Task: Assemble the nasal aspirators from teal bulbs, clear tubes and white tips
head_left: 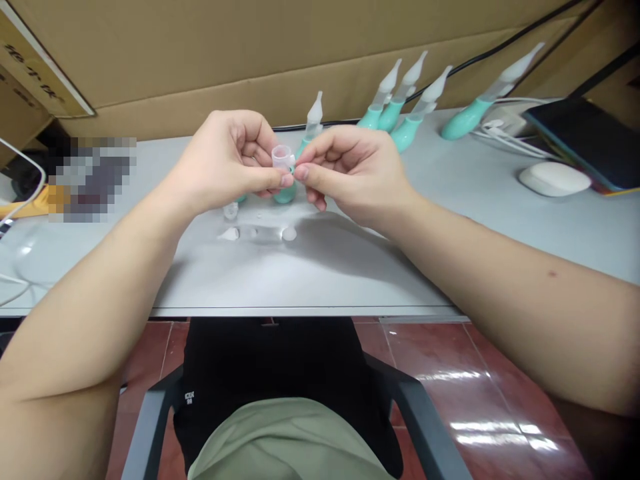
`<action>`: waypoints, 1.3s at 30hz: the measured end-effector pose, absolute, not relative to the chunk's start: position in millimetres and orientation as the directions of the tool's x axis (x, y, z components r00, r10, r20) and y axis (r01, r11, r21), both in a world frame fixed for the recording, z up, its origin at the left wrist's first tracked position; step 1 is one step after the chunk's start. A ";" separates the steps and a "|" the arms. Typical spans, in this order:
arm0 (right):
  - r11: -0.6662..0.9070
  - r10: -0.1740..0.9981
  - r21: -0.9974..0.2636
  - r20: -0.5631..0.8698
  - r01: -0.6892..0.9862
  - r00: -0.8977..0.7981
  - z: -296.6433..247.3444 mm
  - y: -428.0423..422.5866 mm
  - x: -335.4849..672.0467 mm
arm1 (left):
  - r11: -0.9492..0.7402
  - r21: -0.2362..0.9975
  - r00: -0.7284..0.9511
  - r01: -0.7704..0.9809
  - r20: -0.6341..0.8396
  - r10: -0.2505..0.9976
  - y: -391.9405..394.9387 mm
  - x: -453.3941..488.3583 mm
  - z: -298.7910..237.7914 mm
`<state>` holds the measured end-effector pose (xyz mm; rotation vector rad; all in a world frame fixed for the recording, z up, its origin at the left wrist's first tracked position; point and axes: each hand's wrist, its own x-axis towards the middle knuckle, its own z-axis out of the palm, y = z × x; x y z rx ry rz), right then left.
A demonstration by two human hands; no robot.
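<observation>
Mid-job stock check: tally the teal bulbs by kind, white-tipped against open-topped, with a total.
White-tipped teal bulbs: 5
Open-topped teal bulb, at the hands: 1
Total: 6
Not counted: a teal patch below the left hand, too hidden to sort.

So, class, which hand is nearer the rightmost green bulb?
Right. The right hand is left of the rightmost green bulb; the left hand is farther left; neither touches it.
</observation>
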<state>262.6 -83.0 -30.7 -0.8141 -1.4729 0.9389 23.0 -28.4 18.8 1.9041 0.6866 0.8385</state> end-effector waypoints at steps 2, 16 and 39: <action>0.454 0.886 -0.890 0.456 -0.045 -0.089 -32.9 -82.1 261.0 | -0.422 0.897 0.629 0.128 0.256 0.735 -29.7 23.8 17.4; 0.410 0.908 -0.909 0.414 -0.075 -0.054 -28.1 -91.5 248.7 | -0.428 0.892 0.566 0.146 0.280 0.776 -33.4 31.5 9.3; 0.259 0.919 -0.954 0.291 -0.148 -0.267 -21.9 -87.8 262.2 | -0.413 0.902 0.648 0.126 0.241 0.723 -32.8 25.5 15.7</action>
